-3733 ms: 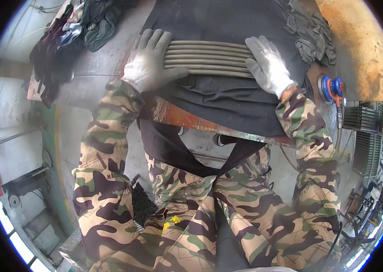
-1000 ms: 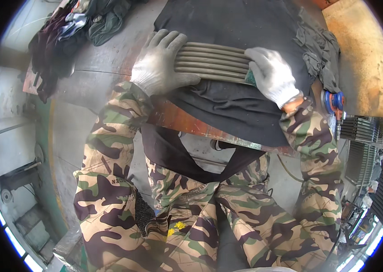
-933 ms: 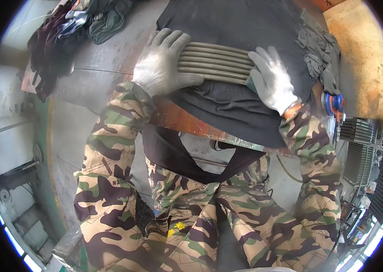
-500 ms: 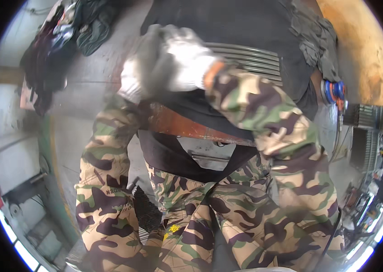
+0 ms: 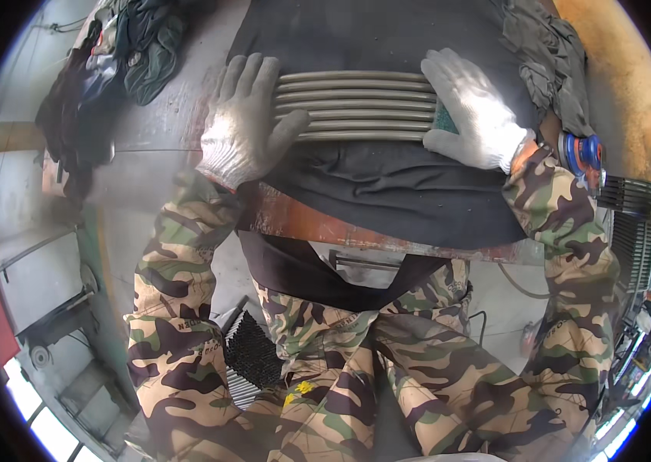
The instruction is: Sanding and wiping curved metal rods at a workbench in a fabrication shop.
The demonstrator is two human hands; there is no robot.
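Several parallel metal rods [image 5: 356, 106] lie side by side across a dark cloth [image 5: 387, 181]. My left hand [image 5: 242, 123], in a pale work glove, rests at the rods' left end, fingers stretched and thumb spread over the lower rods. At the right end, my right hand [image 5: 476, 112], gloved the same way, lies flat with fingers extended and thumb apart. A green scouring pad [image 5: 445, 118] shows between its thumb and fingers, partly hidden under the palm. The rod ends beneath both gloves are covered.
A blue round sander [image 5: 583, 152] sits on the table's right side beside a crumpled grey cloth [image 5: 553, 73]. Dark clothes or rags [image 5: 152, 58] are heaped at the far left. The table's worn reddish edge [image 5: 295, 215] runs in front of me.
My hands, together at the left half a second ago, are now apart. The right hand has moved to the rods' right end, uncovering the rods and bringing the green pad into view.
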